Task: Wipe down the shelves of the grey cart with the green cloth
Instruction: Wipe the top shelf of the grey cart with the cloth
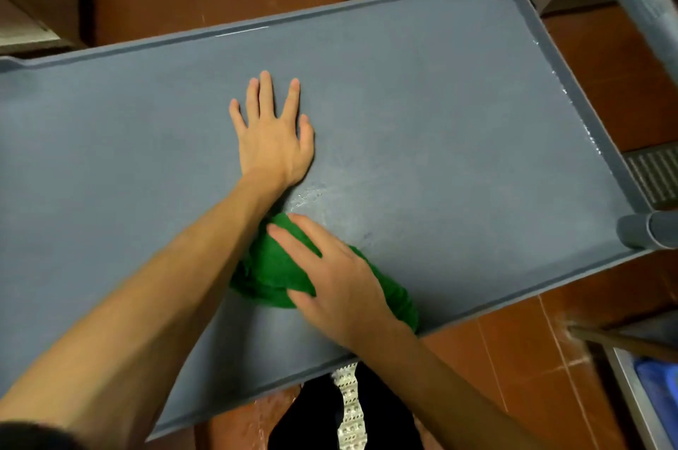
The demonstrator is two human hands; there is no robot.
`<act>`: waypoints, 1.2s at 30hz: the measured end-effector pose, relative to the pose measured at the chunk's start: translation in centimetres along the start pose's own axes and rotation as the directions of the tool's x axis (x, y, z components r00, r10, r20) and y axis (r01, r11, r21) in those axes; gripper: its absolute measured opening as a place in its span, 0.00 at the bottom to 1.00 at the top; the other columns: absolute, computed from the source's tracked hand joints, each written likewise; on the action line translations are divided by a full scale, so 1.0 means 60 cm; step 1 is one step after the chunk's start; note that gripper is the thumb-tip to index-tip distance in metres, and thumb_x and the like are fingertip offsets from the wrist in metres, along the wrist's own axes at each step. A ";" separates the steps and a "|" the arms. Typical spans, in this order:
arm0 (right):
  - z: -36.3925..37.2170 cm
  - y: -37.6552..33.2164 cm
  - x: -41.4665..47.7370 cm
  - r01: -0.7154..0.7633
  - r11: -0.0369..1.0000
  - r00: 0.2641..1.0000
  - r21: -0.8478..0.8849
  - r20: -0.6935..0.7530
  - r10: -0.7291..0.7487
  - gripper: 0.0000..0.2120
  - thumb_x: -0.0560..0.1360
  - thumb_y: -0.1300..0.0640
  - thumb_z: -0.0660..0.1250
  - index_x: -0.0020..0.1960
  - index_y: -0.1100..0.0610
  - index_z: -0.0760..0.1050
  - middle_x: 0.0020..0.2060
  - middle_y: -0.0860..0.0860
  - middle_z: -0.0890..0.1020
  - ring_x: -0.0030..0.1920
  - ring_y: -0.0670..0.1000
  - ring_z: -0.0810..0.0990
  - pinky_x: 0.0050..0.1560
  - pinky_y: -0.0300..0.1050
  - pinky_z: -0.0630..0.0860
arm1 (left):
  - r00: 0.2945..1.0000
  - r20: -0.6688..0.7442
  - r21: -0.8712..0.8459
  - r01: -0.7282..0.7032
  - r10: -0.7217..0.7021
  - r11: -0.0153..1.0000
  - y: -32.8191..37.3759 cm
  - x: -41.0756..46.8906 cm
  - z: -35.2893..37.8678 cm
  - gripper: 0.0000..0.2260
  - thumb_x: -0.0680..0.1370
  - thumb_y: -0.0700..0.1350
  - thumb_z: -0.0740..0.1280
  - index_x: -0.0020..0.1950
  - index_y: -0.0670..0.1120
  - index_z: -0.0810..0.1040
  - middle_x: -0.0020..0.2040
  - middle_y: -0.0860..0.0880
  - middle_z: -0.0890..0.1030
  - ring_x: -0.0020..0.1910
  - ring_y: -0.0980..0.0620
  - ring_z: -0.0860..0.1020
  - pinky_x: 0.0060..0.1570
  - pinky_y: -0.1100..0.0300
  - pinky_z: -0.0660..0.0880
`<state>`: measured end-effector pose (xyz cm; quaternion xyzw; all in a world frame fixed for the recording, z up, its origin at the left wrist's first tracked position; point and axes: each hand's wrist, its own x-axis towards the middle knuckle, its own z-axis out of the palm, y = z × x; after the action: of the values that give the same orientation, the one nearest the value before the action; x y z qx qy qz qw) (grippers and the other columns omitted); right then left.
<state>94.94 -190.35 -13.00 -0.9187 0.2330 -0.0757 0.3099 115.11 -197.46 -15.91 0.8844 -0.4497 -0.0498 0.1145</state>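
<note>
While the left hand (273, 134), fingers splayed flat, seems to steady the grey cart (440, 101), the right hand (337, 273) at its five o'clock presses the green cloth (271, 266) under straight fingers.

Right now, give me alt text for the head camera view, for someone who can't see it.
A right hand presses a bunched green cloth onto a grey cart shelf near its front edge. The left hand lies flat on the shelf beyond it, next to a wet patch.
</note>
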 end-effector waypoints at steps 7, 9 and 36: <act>-0.027 0.015 -0.008 0.110 0.988 0.990 -0.111 0.097 -0.099 0.39 0.73 0.42 0.66 0.80 0.45 0.54 0.78 0.50 0.59 0.77 0.55 0.59 0.77 0.56 0.53 | 0.995 0.061 -0.223 -0.063 0.079 0.973 -0.108 -0.136 -0.089 0.19 0.85 0.45 0.57 0.75 0.45 0.72 0.78 0.39 0.65 0.79 0.41 0.61 0.74 0.39 0.59; -0.037 0.025 -0.016 0.138 0.980 0.983 -0.142 0.138 -0.118 0.44 0.71 0.39 0.67 0.80 0.44 0.49 0.80 0.48 0.55 0.77 0.54 0.58 0.77 0.55 0.52 | 0.999 0.010 -0.206 -0.044 0.047 0.978 -0.164 -0.234 -0.113 0.19 0.83 0.46 0.57 0.73 0.45 0.75 0.77 0.41 0.69 0.78 0.41 0.64 0.74 0.39 0.60; 0.151 -0.206 0.038 0.450 0.825 0.766 0.341 0.327 -0.553 0.26 0.71 0.57 0.75 0.68 0.53 0.75 0.61 0.47 0.79 0.56 0.49 0.78 0.59 0.49 0.70 | 0.917 -0.084 -0.325 0.344 -0.389 0.881 -0.347 -0.533 -0.124 0.26 0.86 0.54 0.44 0.82 0.47 0.57 0.83 0.49 0.58 0.82 0.54 0.51 0.80 0.42 0.45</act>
<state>104.24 -177.93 -12.74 -0.8968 -0.1048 0.0112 0.4296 113.94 -158.61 -14.33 0.9264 -0.2512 -0.0741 0.2704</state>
